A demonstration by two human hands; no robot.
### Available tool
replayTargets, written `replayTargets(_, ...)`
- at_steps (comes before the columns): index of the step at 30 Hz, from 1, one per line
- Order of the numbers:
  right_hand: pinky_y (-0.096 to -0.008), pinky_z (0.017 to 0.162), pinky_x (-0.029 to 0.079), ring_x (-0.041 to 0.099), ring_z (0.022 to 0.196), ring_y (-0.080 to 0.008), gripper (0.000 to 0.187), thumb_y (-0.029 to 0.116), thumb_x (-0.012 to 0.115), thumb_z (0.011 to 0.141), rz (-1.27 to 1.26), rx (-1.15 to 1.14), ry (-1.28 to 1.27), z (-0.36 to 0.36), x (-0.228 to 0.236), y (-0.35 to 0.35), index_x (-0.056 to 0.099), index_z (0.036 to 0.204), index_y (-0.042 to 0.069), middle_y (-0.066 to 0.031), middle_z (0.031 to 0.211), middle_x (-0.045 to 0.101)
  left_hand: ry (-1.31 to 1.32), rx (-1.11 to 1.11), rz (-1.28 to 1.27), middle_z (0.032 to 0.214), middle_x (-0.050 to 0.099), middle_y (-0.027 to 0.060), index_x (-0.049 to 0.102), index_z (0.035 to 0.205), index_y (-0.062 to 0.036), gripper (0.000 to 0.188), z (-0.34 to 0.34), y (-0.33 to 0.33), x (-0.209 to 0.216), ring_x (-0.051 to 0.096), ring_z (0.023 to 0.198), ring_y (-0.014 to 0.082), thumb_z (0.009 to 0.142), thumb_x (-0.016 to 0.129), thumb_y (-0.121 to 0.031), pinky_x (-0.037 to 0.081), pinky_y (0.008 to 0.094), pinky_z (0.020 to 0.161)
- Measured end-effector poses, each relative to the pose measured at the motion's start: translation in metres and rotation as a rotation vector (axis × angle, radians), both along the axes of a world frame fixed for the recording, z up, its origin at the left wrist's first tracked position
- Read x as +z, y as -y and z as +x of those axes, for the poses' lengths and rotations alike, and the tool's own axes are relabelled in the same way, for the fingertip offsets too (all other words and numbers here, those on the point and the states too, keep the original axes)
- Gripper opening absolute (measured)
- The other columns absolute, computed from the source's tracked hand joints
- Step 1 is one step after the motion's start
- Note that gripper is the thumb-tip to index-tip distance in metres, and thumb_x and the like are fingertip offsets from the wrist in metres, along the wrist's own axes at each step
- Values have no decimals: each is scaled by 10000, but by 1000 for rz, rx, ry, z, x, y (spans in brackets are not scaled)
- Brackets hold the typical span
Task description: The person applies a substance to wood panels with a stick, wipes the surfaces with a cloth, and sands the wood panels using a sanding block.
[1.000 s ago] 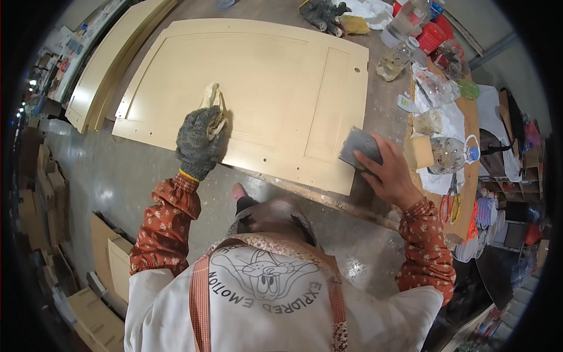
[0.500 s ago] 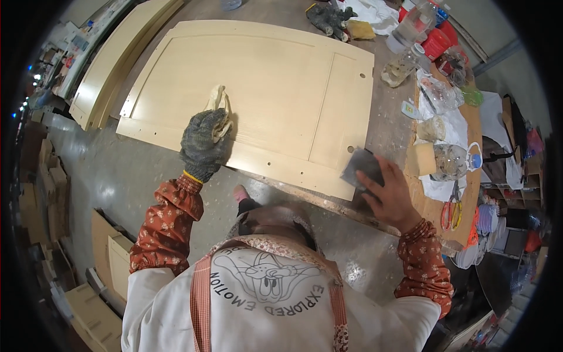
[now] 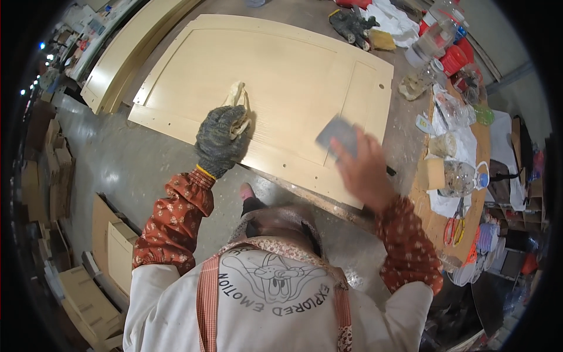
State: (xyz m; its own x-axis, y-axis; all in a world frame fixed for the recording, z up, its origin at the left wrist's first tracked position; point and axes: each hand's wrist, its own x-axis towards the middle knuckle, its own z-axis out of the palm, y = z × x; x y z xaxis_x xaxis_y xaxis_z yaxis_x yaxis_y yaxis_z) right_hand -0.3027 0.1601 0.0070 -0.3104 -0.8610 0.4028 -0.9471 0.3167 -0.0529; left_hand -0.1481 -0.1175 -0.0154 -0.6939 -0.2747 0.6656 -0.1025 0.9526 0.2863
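A cream cabinet door panel (image 3: 275, 76) with a recessed middle and small holes near its edges lies on the worktable. My left hand (image 3: 220, 139), in a dark grey knit glove, is closed around a crumpled cream cloth (image 3: 237, 92) over the panel's near left part. Bare and slightly blurred, my right hand (image 3: 365, 170) grips a dark grey sanding pad (image 3: 338, 136) over the panel's right part, beside the groove of the recess. Whether the pad presses on the surface I cannot tell. My fingers hide part of the pad.
More cream panels (image 3: 132, 50) lean at the left. Grey gloves (image 3: 352, 26) and a yellow sponge (image 3: 382, 40) lie behind the panel. Along the right stand plastic bottles (image 3: 458, 177), a red container (image 3: 453, 60) and scissors (image 3: 450, 226). Boards (image 3: 88, 302) stand on the floor at lower left.
My right hand has moved with the sanding pad leftward and away from me, from the panel's near right corner onto its face. The left hand keeps its hold on the cloth.
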Motion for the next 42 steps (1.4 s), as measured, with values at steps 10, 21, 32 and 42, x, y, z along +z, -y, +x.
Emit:
replayTargets(10,-467,859,438,491,1040,-388,453,183,630,763,61,248,167,27,11,12,576,1212,165,-253,1241,446,-20,-17,11,958,646,146,637,1041,-63,313,2,3,2,637,875,303,753,730,-143,523,376,760)
replayTargets(21,-481,863,415,474,1051,-379,444,175,646,764,52,148,149,9,4,6,579,1202,182,-240,1266,429,-87,-31,-24,933,638,155,632,1011,-54,300,-2,-1,1,634,859,301,750,739,-155,522,378,736)
replayTargets(32,-507,884,410,464,1082,-428,524,105,625,732,106,167,240,6,17,-47,562,1247,186,-272,1294,419,-28,-28,-27,853,628,115,624,970,-63,224,-4,7,-10,619,753,274,793,671,-192,512,395,648)
replayTargets(42,-484,876,416,461,1078,-419,608,156,704,689,193,588,193,12,6,67,514,1264,202,-266,1293,398,35,83,-69,1060,612,119,581,1128,-67,319,46,1,-11,608,911,217,811,616,-81,507,354,806)
